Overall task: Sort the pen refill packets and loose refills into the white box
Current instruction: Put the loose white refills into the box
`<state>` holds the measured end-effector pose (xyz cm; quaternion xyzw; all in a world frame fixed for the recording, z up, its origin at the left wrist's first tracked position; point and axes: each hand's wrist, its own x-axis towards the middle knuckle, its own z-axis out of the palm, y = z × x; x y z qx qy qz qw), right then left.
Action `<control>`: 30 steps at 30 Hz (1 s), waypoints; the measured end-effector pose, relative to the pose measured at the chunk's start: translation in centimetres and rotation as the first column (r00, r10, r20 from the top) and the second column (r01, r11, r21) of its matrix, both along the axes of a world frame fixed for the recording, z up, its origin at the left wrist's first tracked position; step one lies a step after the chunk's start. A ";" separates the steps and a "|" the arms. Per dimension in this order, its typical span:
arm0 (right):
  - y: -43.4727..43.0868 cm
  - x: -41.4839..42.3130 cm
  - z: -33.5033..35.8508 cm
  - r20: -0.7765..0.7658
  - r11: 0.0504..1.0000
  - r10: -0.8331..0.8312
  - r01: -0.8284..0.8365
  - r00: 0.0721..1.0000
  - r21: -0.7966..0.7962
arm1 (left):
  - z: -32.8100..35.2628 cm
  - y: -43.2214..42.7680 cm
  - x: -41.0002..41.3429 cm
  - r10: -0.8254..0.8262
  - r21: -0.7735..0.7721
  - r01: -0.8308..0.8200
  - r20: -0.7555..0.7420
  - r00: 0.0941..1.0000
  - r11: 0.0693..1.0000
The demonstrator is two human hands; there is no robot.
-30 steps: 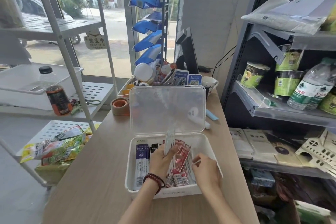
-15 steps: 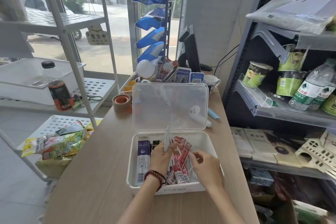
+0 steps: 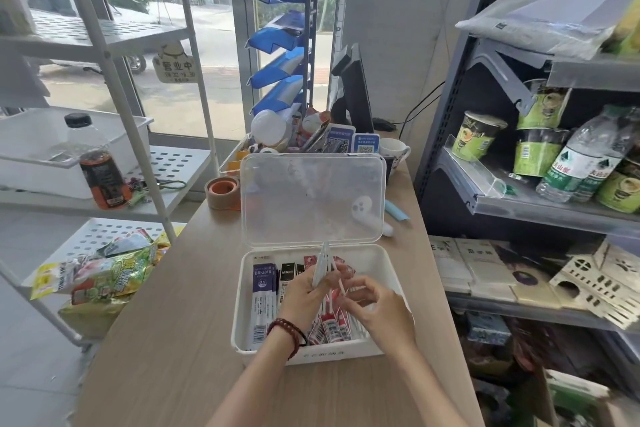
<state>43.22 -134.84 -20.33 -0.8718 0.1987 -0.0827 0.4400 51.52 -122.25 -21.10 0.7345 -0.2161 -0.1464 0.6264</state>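
Our left hand (image 3: 304,293) pinches a sheaf of pen refill packets (image 3: 322,265) upright at centre frame. Our right hand (image 3: 379,310) has risen from the red packets (image 3: 330,324) and seems to pinch a thin loose refill (image 3: 341,288). Both hover over the white box (image 3: 388,270), so we judge the sorting is mid-way.

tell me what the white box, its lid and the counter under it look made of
White box: opaque white plastic, smooth, slight sheen, moulded rounded corners.
Lid: frosted translucent plastic, probably; things behind show blurred through it.
Counter: matte wood-look surface, likely laminate given its even straight grain, though solid wood is possible.
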 end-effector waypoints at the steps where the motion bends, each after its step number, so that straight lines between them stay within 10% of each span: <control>1: 0.0 0.0 0.0 0.001 1.000 0.004 -0.004 1.000 -0.018 | -0.1 0.0 0.1 0.006 0.004 -0.006 0.004 1.000 1.000; 30: 0.1 1.7 -2.3 -0.137 0.899 -0.288 0.219 0.948 -0.379 | -0.3 0.7 0.8 0.238 -0.058 -0.256 -0.222 0.946 0.965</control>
